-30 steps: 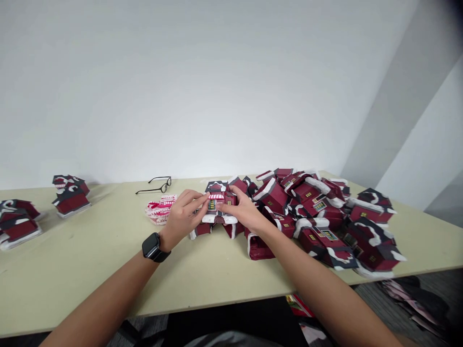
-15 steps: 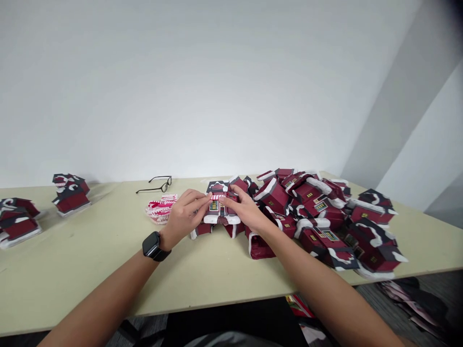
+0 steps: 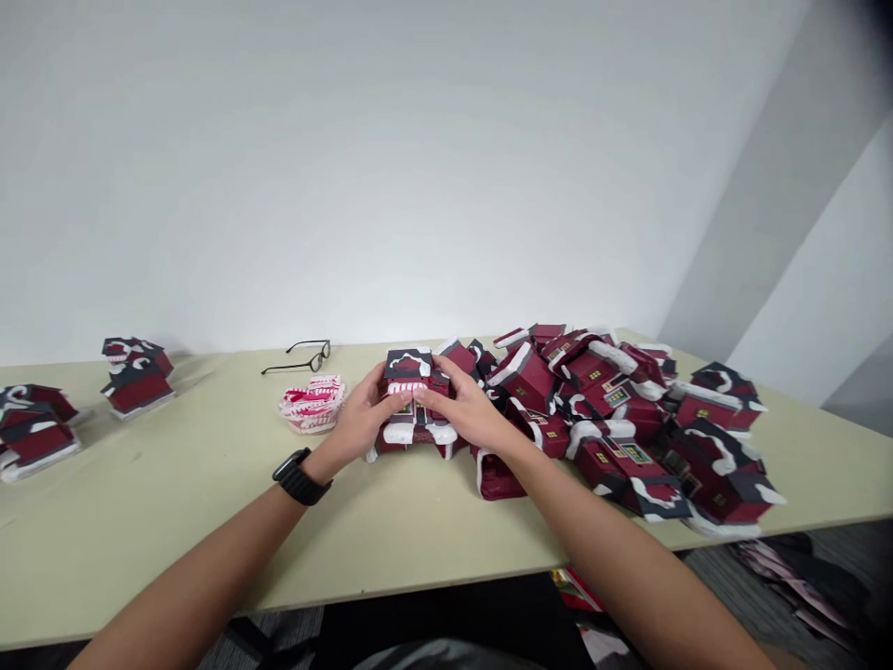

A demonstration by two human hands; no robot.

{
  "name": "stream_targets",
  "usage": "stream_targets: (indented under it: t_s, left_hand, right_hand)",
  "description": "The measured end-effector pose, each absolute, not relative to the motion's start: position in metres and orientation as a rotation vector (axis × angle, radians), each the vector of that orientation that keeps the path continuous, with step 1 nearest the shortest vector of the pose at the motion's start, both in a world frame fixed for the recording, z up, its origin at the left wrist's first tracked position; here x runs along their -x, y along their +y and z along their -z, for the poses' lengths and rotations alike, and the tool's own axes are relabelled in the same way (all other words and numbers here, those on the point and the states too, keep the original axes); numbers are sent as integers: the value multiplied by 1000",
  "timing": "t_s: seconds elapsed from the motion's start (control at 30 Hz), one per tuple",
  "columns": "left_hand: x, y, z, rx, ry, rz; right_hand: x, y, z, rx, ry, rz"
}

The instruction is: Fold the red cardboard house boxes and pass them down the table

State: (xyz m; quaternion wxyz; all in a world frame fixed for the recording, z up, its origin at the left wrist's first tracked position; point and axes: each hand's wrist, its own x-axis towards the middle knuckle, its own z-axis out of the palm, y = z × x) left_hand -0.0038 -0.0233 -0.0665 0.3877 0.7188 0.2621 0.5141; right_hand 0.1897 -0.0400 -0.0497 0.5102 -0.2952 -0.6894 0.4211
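Observation:
Between my hands is a small dark red model house (image 3: pixel 419 434) with a dark roof, white snow edging and a red-and-white striped awning across its front. My left hand (image 3: pixel 363 409) grips its left side, thumb laid on the front near the awning. From the right, my right hand (image 3: pixel 469 406) grips the other side, its thumb also on the front close to the left thumb. Fingers behind the house are hidden. A white basket (image 3: pixel 307 427) holding red-and-white striped pieces (image 3: pixel 313 398) stands just left of my left hand.
A heap of similar model houses (image 3: pixel 593 400) fills the table's right side. More model houses (image 3: pixel 136 377) stand at the far left. Black-framed glasses (image 3: pixel 317 359) lie behind the basket. The table's front edge (image 3: pixel 363 594) runs below my forearms.
My left hand has gone from pinching at the striped awning to holding the house's left side. The house now shows more upright, its roof in view, with both thumbs on its front.

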Motion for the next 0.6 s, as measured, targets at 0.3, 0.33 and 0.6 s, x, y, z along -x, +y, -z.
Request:
stream_targets:
  t_s: [0.3, 0.33, 0.6]
  left_hand:
    - [16, -38, 35, -2060, 946, -1306]
    - [13, -44, 34, -2089, 1031, -1350]
    - [40, -87, 44, -2193, 1330, -1589]
  right_hand:
    - [-185, -43, 56, 772, -1638, -705]
    - [-183, -45, 57, 774, -1661, -614]
    - [-178, -69, 52, 507, -1981, -709]
